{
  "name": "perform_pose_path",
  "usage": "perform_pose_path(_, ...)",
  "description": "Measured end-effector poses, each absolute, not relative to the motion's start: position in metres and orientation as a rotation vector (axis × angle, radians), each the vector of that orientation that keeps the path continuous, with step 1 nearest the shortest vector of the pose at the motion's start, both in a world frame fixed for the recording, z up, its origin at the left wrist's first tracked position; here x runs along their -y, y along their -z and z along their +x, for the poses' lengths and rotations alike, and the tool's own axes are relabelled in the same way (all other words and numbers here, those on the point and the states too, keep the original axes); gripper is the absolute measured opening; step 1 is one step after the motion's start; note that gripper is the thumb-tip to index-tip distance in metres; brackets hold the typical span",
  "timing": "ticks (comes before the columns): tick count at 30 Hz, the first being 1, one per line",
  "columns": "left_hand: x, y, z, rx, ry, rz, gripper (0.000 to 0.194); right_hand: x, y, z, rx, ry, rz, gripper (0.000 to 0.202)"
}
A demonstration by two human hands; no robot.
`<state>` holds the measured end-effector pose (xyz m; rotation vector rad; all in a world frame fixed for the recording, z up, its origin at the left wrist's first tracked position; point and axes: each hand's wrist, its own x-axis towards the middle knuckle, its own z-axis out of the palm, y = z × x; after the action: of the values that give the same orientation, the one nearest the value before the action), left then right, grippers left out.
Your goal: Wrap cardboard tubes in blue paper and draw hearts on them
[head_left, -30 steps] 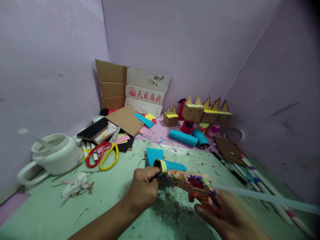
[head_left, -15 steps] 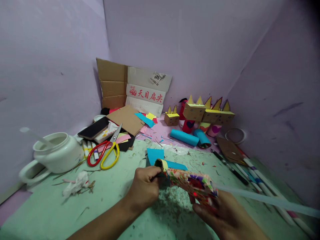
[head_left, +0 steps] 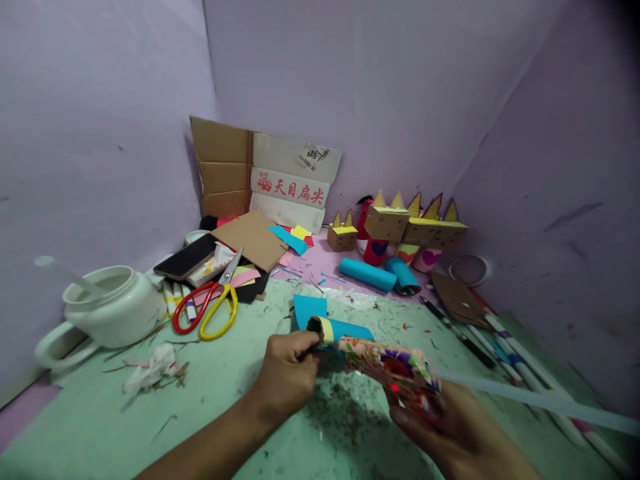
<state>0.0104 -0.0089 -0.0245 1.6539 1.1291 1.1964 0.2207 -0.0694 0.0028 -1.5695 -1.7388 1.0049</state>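
Observation:
A small cardboard tube (head_left: 326, 329) with a pale yellow band near its end is pinched in my left hand (head_left: 289, 368). Blue paper (head_left: 311, 309) reaches out behind and beside the tube. My right hand (head_left: 445, 423) grips a flower-patterned hot glue gun (head_left: 385, 363) with a small red light lit. Out of its back runs a long translucent glue stick (head_left: 530, 395), off to the right. The gun's front end points left, close to the tube; whether its nozzle touches the tube cannot be made out.
Left stand a white pot (head_left: 113, 303), scissors (head_left: 217, 300), a phone (head_left: 186, 257) and a crumpled tissue (head_left: 155, 367). Blue paper rolls (head_left: 367, 274) and box-headed cardboard figures (head_left: 387, 223) are at the back. Markers (head_left: 520, 363) lie along the right. Scraps litter the green mat (head_left: 220, 413).
The glue gun has shifted slightly right, and its front end has drawn a little back from the tube, whose yellow band shows more. My left hand keeps hold of the tube.

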Motion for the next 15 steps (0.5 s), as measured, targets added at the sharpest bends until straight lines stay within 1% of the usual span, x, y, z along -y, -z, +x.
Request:
perform_pose_path(6, 0.0087, 0.025, 0.0101, -1.122, -1.176, 1.609, 0.019, 0.0706, -0.0055, 0.2238, 1.743, -1.018, -1.579, 0.024)
perform_pose_path(15, 0.0057, 0.0277, 0.0086, -1.144, -1.147, 1.498, 0.017, 0.0694, -0.0082, 0.2309, 1.649, -0.951, -1.588, 0.022)
